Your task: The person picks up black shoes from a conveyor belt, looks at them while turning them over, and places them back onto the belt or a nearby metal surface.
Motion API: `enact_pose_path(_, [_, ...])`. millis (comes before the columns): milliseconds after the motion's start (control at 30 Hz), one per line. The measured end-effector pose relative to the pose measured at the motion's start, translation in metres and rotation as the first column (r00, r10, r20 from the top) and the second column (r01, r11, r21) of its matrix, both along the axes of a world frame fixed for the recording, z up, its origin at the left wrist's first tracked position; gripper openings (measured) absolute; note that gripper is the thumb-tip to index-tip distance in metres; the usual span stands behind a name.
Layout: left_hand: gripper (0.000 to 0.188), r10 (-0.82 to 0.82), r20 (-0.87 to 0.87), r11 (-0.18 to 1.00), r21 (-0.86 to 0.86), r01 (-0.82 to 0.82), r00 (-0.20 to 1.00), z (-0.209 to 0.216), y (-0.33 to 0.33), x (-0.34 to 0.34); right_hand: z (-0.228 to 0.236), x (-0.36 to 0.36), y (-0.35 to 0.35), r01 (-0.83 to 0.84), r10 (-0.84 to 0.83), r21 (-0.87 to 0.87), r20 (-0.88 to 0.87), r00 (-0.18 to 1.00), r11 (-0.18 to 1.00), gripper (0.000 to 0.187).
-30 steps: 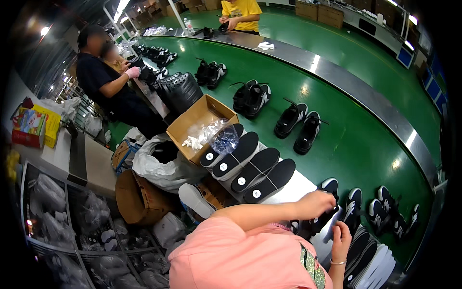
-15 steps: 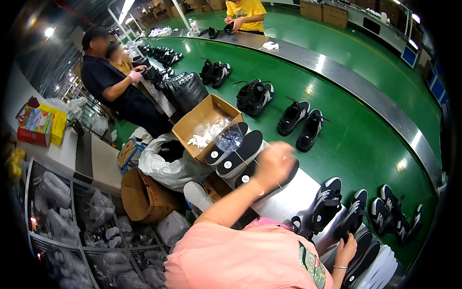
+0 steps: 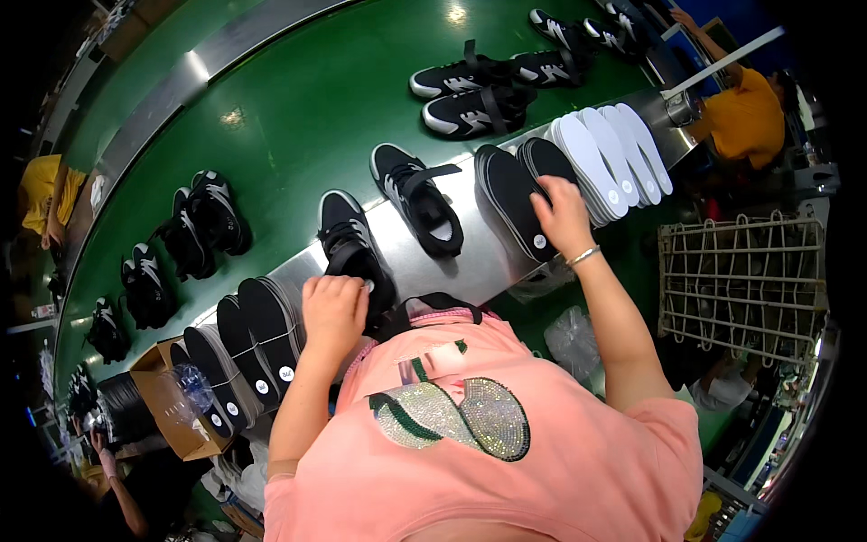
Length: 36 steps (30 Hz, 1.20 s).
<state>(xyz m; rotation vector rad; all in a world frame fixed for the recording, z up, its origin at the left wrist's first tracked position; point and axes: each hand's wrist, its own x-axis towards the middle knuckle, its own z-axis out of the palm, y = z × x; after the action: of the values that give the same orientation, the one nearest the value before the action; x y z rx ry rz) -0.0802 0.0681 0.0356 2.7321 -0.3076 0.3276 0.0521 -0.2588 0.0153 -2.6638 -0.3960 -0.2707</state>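
Two black-and-grey sneakers stand on the metal ledge before me. My left hand (image 3: 335, 313) is closed at the heel opening of the left sneaker (image 3: 340, 217); a small pale spot shows by its fingertips, too small to name. The right sneaker (image 3: 402, 172) stands untouched, its strap sticking out sideways. My right hand (image 3: 562, 217) rests over a stack of black insoles (image 3: 544, 159), thumb apart from the fingers, no insole lifted. Just left of it lies another black insole stack (image 3: 508, 194) with a round white sticker. White insoles (image 3: 591, 163) lie in stacks to the right.
Bundled black insoles (image 3: 244, 330) and a cardboard box (image 3: 149, 379) stand on the left. More sneakers (image 3: 470, 99) sit on the green conveyor belt (image 3: 298, 117). A wire rack (image 3: 741, 280) is at the right. Co-workers in yellow are at both sides.
My view has swung toward the right. The left hand has moved from the bundled insoles to the left sneaker. The right hand has gone from beside a sneaker to the black insoles.
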Motion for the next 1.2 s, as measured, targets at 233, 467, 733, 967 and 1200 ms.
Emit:
enact_pose_path(233, [0.047, 0.041, 0.088, 0.953, -0.304, -0.013, 0.995, 0.019, -0.034, 0.041, -0.001, 0.001, -0.019, 0.284, -0.343, -0.375, -0.101, 0.934, 0.882, 0.035])
enact_pose_path(467, [0.058, 0.014, -0.080, 0.994, -0.106, -0.022, 0.997, -0.028, -0.070, 0.111, 0.012, -0.001, -0.030, 0.309, -0.381, -0.414, -0.102, 0.919, 0.856, 0.033])
enact_pose_path(733, [0.023, 0.072, -0.280, 0.749, -0.619, -0.237, 0.957, -0.030, -0.077, 0.109, 0.095, -0.031, 0.016, 0.426, 0.283, 0.557, -0.784, 0.552, 0.713, 0.018])
enact_pose_path(967, [0.022, 0.009, -0.285, 0.622, -0.749, -0.228, 0.959, -0.056, -0.077, 0.105, 0.077, -0.018, 0.067, 0.041, 0.309, 0.321, -0.933, 0.185, 0.946, 0.018])
enact_pose_path(1200, [0.021, 0.090, -0.393, 0.704, -0.626, -0.337, 0.915, -0.034, -0.082, 0.099, 0.080, -0.008, 0.047, 0.161, 0.457, 0.473, -0.880, 0.127, 0.866, 0.013])
